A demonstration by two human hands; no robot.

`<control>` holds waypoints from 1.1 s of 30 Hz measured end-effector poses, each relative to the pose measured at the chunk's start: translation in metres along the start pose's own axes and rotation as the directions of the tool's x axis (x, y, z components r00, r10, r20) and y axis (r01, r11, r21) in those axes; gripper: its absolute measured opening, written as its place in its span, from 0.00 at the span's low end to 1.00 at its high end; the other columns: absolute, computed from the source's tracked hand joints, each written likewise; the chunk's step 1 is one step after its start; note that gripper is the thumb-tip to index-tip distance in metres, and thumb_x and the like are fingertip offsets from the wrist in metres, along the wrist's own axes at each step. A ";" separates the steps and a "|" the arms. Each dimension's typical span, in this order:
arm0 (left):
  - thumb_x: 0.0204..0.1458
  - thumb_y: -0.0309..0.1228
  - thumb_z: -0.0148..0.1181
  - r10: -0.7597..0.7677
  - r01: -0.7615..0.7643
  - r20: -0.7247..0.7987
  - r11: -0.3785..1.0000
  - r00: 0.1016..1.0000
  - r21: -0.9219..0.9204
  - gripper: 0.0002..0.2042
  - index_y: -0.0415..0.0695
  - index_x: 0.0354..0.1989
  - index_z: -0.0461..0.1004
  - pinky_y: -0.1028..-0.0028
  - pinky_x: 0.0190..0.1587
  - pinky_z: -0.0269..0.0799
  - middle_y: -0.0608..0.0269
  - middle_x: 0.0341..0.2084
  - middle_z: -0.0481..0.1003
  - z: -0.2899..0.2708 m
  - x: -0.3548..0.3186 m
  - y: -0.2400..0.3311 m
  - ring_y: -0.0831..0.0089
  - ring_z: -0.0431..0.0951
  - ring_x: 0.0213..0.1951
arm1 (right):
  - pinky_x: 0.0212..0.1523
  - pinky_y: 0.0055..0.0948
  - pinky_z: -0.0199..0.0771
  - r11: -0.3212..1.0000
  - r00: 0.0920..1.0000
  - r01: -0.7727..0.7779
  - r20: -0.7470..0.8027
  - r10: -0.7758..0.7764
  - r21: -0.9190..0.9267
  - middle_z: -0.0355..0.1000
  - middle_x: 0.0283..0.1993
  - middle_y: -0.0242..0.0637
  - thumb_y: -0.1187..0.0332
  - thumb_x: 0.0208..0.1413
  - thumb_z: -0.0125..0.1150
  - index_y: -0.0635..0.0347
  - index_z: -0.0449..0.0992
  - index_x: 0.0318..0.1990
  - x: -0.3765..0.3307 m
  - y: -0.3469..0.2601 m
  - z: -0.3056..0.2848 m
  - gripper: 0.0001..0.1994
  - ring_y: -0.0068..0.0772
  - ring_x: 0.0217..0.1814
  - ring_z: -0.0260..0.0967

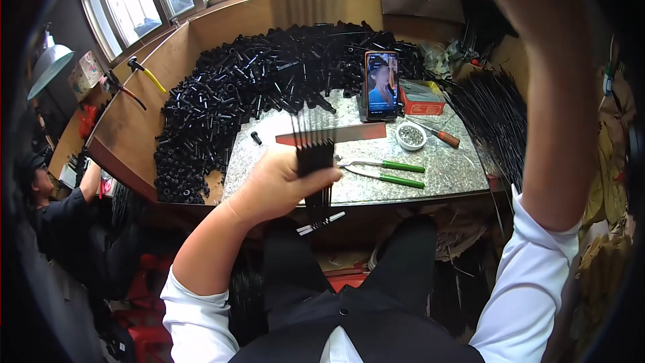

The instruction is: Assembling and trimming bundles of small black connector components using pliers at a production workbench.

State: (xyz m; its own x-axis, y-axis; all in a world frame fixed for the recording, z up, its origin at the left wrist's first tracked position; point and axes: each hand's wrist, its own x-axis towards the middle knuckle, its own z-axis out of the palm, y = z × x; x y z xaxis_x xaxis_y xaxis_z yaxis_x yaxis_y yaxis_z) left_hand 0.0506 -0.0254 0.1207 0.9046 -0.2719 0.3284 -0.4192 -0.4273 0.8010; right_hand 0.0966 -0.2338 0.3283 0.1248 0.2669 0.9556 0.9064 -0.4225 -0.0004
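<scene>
My left hand (272,181) is closed around a bundle of thin black rods (314,168), thumb across the front. The rods stand upright in front of the bench edge, their upper lengths blurring toward the top of the picture. White or silvery tips (321,224) show at their lower ends. My right forearm (561,114) reaches up past the top edge, and the hand itself is out of view. Just beyond the bundle lie green-handled pliers (402,171) and a flat metal strip (356,133). One small black fitting (256,138) lies left of the strip.
A heap of black tubular fittings (222,87) fills the bench's back left. A phone (383,87) stands beside a red box (423,106). Nearby are a white cup of metal bits (411,136) and a screwdriver (443,136). Long black rods (494,107) lie right; a person (60,202) is at left.
</scene>
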 end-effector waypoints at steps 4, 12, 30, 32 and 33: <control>0.56 0.28 0.58 -0.343 0.130 -0.268 0.799 0.900 -0.587 0.07 0.36 0.37 0.71 0.71 0.37 0.77 0.57 0.28 0.78 -0.007 -0.031 -0.035 0.70 0.80 0.31 | 0.31 0.20 0.72 0.995 0.999 -0.041 -0.004 0.041 -0.090 0.74 0.39 0.32 0.68 0.54 0.63 0.62 0.76 0.43 -0.082 0.012 0.034 0.11 0.22 0.37 0.72; 0.59 0.34 0.53 -0.610 -0.109 -0.500 0.562 0.615 -0.820 0.10 0.38 0.37 0.71 0.68 0.33 0.80 0.55 0.32 0.77 0.062 -0.074 -0.089 0.64 0.80 0.34 | 0.31 0.21 0.73 -0.400 0.216 -0.877 0.962 0.165 0.266 0.65 0.38 0.35 0.68 0.62 0.53 0.67 0.61 0.54 -0.325 -0.096 0.101 0.17 0.21 0.32 0.68; 0.61 0.27 0.48 -0.450 0.431 0.184 0.542 0.874 -0.722 0.13 0.32 0.50 0.70 0.72 0.45 0.77 0.48 0.39 0.78 0.114 -0.112 -0.049 0.67 0.79 0.41 | 0.16 0.20 0.66 0.042 0.287 -0.948 0.790 0.542 0.315 0.71 0.29 0.34 0.58 0.62 0.51 0.65 0.77 0.35 -0.232 0.028 0.062 0.17 0.21 0.19 0.65; 0.60 0.24 0.50 -0.459 0.449 0.195 0.549 0.867 -0.705 0.11 0.32 0.48 0.71 0.73 0.45 0.77 0.50 0.38 0.78 0.112 -0.110 -0.040 0.70 0.79 0.41 | 0.16 0.20 0.65 0.233 0.301 -0.949 0.839 0.453 0.215 0.70 0.29 0.33 0.59 0.61 0.52 0.63 0.77 0.35 -0.232 0.030 0.062 0.15 0.20 0.19 0.65; 0.60 0.23 0.50 -0.416 0.408 0.158 0.625 0.896 -0.666 0.11 0.32 0.48 0.72 0.74 0.44 0.77 0.51 0.37 0.78 0.110 -0.109 -0.037 0.71 0.80 0.40 | 0.17 0.20 0.65 0.274 0.216 -0.956 0.876 0.431 0.102 0.70 0.28 0.32 0.62 0.59 0.54 0.62 0.76 0.34 -0.229 0.025 0.063 0.12 0.19 0.19 0.65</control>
State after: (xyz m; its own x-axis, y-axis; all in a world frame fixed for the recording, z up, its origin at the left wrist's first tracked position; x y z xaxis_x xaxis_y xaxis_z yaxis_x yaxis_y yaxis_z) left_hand -0.0407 -0.0743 0.0000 0.9723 -0.2019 -0.1181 0.1584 0.1966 0.9676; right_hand 0.1164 -0.2510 0.0912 0.7711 0.6346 -0.0514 0.1699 -0.2829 -0.9440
